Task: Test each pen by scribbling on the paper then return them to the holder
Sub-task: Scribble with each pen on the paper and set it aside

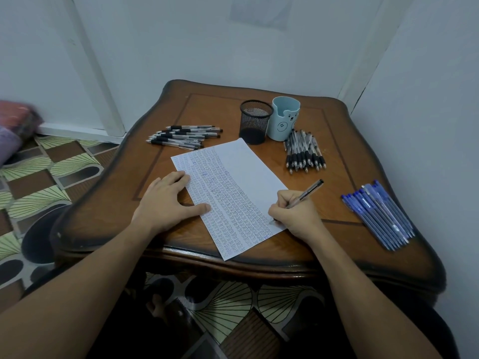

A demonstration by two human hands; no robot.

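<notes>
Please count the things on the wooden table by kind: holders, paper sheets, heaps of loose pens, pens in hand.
Holders: 2 (black mesh cup, light blue bear-face cup)
Sheets of white paper: 1
Heaps of loose pens: 3 (black-grip heap at left, black-grip heap by the cups, blue heap at right)
Pens held: 1, clear pen in right hand
Total: 7

Tilted clear pen [305,191], tip on scribble-covered paper [233,172], empty black mesh holder [255,123] upright beyond

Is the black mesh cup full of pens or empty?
Empty. Nothing sticks out of the black mesh cup, and its bottom shows.
</notes>
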